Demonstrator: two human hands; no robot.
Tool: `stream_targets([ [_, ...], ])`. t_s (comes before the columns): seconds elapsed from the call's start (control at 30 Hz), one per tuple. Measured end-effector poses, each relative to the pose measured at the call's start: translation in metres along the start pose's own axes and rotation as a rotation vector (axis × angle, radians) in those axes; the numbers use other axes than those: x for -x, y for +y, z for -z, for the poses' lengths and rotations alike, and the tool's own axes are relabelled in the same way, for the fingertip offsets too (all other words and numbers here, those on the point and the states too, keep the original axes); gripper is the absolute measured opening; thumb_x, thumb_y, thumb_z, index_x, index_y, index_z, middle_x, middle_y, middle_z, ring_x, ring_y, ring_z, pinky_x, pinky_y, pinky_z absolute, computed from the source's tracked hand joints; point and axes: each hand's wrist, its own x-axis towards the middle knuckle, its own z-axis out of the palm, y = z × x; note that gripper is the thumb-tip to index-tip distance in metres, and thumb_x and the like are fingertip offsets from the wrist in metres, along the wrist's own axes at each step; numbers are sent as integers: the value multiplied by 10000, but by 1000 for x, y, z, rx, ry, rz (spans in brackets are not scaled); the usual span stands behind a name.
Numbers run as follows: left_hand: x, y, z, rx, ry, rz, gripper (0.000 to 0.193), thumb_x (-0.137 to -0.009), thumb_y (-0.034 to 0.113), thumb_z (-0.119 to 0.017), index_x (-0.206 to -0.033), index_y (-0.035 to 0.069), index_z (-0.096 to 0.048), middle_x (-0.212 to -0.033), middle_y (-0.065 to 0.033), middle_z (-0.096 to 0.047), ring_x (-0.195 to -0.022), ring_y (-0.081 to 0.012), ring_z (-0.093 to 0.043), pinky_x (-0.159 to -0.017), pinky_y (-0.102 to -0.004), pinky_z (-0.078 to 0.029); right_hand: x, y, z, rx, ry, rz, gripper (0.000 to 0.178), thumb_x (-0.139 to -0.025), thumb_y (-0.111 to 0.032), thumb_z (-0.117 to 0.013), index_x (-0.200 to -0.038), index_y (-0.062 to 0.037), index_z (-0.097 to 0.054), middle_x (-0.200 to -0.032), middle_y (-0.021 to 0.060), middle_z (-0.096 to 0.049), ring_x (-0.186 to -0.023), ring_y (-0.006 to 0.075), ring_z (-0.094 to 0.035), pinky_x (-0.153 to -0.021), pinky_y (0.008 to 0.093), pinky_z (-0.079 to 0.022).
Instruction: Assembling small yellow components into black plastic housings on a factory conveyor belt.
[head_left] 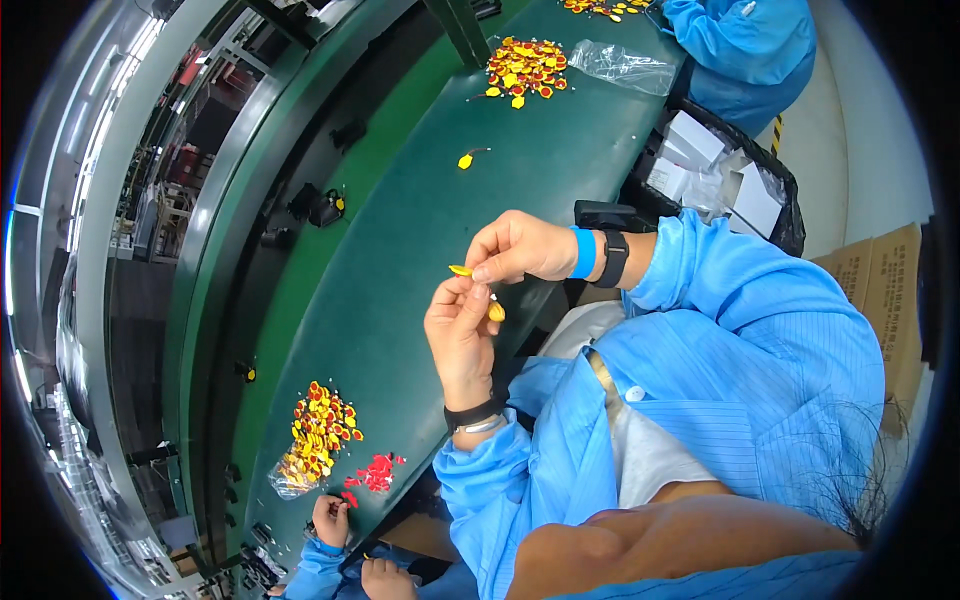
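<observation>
My left hand [460, 335] and my right hand [522, 248] meet over the near side of the green belt, with fingers closed in a pinch. A small flat yellow piece [460, 270] sticks out at the right hand's fingertips, close above the left hand's fingers. A bit of red shows beneath it. Another rounded yellow piece [497, 312] hangs beside the left thumb, with a small pale end above it. My fingers cover how the two pieces are held or joined. On the belt beyond lies a single yellow piece [465, 161] with a thin dark tail.
Piles of yellow and red pieces lie on the green belt [400, 260], one farther right [525, 68], one to the left [320, 425] beside red pieces [377, 472]. Co-workers' hands [331, 520] and a blue sleeve [745, 45] flank me. A black-lined bin [790, 200] holds white boxes.
</observation>
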Motion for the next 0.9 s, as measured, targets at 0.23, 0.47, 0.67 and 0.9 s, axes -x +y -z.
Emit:
stream_targets([
  [0.23,12,13,-9,-175,171,-195,136,-851,74,-650,-963,2,-624,-832,-54,-645,-611,-97,-573,-487,-182,-410,5,2,7,-120,-3,-36,113,-828,-113,-658,-807,-5,-634,-702,22,-598,-511,52,-410,-468,203,-315],
  [0.47,5,13,-13,-130,111,-152,109,-854,84,-651,-922,2,-631,-805,-68,-649,-596,-95,-558,-478,-182,-405,5,7,16,-201,-45,-110,87,-818,-82,-634,-781,-3,-628,-692,35,-595,-484,65,-397,-462,216,-318],
  [0.67,10,14,-5,-106,117,-109,87,-855,83,-637,-885,3,-621,-744,-55,-626,-568,-93,-543,-472,-177,-395,1,10,9,-222,-92,-153,105,-831,-90,-632,-781,2,-619,-696,52,-594,-498,73,-394,-478,223,-317],
  [0.9,15,10,10,-138,149,-73,42,-853,53,-617,-854,11,-618,-719,-15,-597,-571,-63,-527,-485,-170,-369,2,11,2,-479,-246,-206,128,-851,-124,-620,-826,-2,-588,-664,50,-533,-521,103,-388,-519,263,-331],
])
